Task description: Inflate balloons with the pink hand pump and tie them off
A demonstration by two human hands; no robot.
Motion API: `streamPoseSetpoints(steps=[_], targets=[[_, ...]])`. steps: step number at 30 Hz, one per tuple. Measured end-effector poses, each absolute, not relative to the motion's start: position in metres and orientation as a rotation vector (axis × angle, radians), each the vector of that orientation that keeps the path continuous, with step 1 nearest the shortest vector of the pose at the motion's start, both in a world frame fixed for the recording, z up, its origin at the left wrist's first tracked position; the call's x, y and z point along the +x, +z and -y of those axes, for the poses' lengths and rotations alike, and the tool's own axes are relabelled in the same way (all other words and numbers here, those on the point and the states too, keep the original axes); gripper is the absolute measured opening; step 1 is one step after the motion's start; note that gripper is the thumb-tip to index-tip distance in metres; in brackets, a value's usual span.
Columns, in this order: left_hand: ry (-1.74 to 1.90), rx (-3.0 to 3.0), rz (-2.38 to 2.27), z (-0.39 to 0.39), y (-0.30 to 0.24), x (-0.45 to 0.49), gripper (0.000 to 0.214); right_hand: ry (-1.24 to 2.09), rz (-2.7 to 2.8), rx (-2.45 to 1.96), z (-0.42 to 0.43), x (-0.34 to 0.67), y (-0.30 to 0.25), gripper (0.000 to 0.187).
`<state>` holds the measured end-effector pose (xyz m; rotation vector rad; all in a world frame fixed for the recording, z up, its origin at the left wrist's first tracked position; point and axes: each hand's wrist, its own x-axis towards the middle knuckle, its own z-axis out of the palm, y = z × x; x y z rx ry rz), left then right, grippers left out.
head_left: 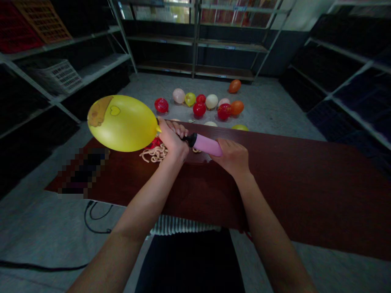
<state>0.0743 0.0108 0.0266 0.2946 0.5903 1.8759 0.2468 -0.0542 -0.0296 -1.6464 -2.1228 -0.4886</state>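
A large inflated yellow balloon (128, 124), printed with a brownish figure and a heart, points out to the left above the table. My left hand (175, 140) is closed around its neck and the black nozzle end of a hand balloon pump (208, 145). The exact join between neck and nozzle is hidden by my fingers. My right hand (233, 156) wraps round the far end of the pump's pink barrel. Beneath my left hand, a heap of beige uninflated long balloons (154, 154) lies on the table, with something red (155, 143) beside it.
The dark reddish-brown table (305, 183) stretches across in front of me. Several inflated balloons, including an orange balloon (235, 86), rest on the floor beyond it. Metal shelves (195, 40) stand behind and on both sides. A black cable (42, 267) runs along the floor at left.
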Motion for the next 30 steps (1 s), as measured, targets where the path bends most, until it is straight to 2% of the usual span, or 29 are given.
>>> streamPoseSetpoints(steps=[16,30], targets=[[1.95,0.119,-0.555,-0.026,0.042,0.031,0.05,-0.887,2.043,-1.729,0.058,0.313,-0.019,0.033],[1.895,0.195,-0.512,-0.018,0.028,0.059,0.054,-0.776,2.104,-1.665,0.057,0.275,-0.022,0.03]])
